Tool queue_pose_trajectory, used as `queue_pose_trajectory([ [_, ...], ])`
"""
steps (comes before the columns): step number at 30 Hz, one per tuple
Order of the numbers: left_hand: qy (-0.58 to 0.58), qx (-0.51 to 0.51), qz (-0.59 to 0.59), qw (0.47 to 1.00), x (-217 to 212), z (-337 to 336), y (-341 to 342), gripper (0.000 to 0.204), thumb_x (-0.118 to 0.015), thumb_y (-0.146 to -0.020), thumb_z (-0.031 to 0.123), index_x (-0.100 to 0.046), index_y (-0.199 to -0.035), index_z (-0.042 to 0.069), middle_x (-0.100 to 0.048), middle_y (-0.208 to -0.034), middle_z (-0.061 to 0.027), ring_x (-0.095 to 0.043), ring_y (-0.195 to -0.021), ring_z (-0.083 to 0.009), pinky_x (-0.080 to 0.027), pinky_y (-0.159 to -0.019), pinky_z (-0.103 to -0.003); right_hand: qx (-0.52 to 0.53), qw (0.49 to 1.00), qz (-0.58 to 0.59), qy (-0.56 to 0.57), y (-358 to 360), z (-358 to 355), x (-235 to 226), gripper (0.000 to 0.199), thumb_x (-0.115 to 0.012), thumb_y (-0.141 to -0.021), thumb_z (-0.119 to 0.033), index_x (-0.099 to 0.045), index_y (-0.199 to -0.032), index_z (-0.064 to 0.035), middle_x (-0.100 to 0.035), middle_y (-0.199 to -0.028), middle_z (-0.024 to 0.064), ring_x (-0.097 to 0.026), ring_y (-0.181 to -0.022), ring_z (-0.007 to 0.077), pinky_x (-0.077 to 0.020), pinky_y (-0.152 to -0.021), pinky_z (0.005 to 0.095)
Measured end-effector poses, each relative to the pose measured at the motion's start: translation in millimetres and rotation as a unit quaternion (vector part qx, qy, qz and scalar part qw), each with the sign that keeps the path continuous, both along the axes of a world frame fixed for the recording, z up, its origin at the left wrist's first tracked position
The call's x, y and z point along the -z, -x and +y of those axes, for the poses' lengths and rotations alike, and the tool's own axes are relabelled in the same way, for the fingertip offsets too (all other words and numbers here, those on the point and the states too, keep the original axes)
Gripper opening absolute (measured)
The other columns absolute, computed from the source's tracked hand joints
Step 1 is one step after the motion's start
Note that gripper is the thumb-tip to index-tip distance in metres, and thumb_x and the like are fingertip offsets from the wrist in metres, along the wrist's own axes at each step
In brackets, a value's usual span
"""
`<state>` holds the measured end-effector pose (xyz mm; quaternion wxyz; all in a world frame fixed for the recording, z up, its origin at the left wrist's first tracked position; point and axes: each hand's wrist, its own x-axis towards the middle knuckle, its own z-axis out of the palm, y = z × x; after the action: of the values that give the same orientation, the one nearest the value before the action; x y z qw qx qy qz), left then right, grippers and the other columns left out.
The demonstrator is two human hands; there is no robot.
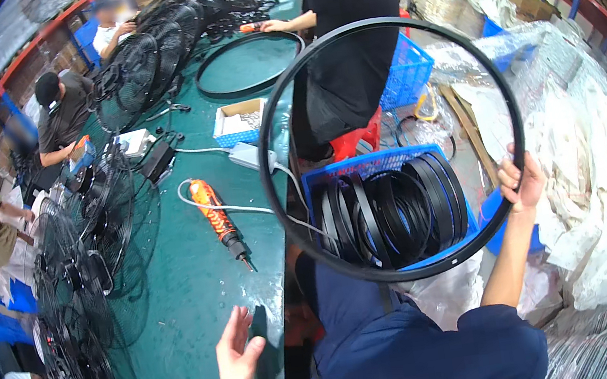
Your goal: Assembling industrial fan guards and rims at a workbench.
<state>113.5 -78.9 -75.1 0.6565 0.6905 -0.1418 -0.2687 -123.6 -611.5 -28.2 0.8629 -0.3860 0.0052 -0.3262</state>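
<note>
Right hand (521, 178) grips a large, thin black ring (299, 61) by its rim, lifted at frame centre over a blue crate (453, 234) of stacked black bands. Left hand (238, 358), fingers spread and empty, hovers at the green tabletop (192, 282) near an orange electric screwdriver (216, 219).

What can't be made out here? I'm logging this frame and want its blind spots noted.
Head view only:
- Blue crate: its depth and ring count, hidden by the stacked black rings.
- Black ring in the right hand: its grip, thumb side hidden.
- Left hand: palm side hidden.
- Fan grilles: count blurred at the rim.
</note>
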Motion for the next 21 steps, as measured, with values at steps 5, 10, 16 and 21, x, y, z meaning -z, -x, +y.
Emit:
queue_pose_trajectory([
  [5, 0.009, -0.073, -0.051, 0.996, -23.0, 7.5, -16.3, 0.093, -0.075, -0.076, 0.035, -0.022, -0.146, 0.005, -0.035, -0.143, -0.0213, -0.042, -0.127, -0.0316, -0.038, -0.1, -0.042, -0.172, 0.983, -0.019, -0.063, -86.0, 17.8, -2.3, 0.04, -0.041, -0.098, -0.035, -0.046, -0.124, -0.0045, -0.034, -0.066, 0.0017, -0.032, -0.051, 0.0121, -0.0339, -0.033, 0.0237],
  [10, 0.058, -0.155, -0.029, 0.986, -19.0, 17.3, -34.9, 0.1, -0.075, -0.076, 0.042, -0.014, -0.149, 0.01, -0.034, -0.143, -0.0205, -0.041, -0.127, -0.0312, -0.04, -0.098, -0.04, -0.323, 0.942, -0.058, -0.074, -161.6, 45.4, -9.2, 0.04, -0.039, -0.099, -0.035, -0.041, -0.124, -0.0047, -0.032, -0.065, 0.0023, -0.033, -0.052, 0.0133, -0.0353, -0.033, 0.0248],
  [16, 0.211, -0.222, -0.119, 0.944, -52.6, 44.8, -32.1, 0.081, -0.07, -0.08, 0.024, -0.023, -0.143, 0.003, -0.053, -0.117, -0.0199, -0.065, -0.087, -0.0243, -0.056, -0.068, -0.032, -0.439, 0.894, -0.053, -0.076, -231.2, 101.7, -15.4, 0.042, -0.038, -0.099, -0.036, -0.043, -0.126, -0.0031, -0.032, -0.066, 0.0022, -0.032, -0.052, 0.013, -0.035, -0.033, 0.025],
  [21, 0.211, -0.439, -0.185, 0.854, -77.1, 97.0, -4.8, 0.032, -0.058, -0.085, 0.002, -0.05, -0.117, 0.0, -0.056, -0.08, -0.0024, -0.035, -0.044, -0.0021, -0.027, -0.037, -0.017, -0.421, 0.904, -0.046, -0.066, -264.2, 171.6, -24.3, 0.046, -0.034, -0.1, -0.036, -0.043, -0.128, -0.0011, -0.033, -0.066, 0.0022, -0.031, -0.052, 0.0117, -0.0313, -0.033, 0.0243],
])
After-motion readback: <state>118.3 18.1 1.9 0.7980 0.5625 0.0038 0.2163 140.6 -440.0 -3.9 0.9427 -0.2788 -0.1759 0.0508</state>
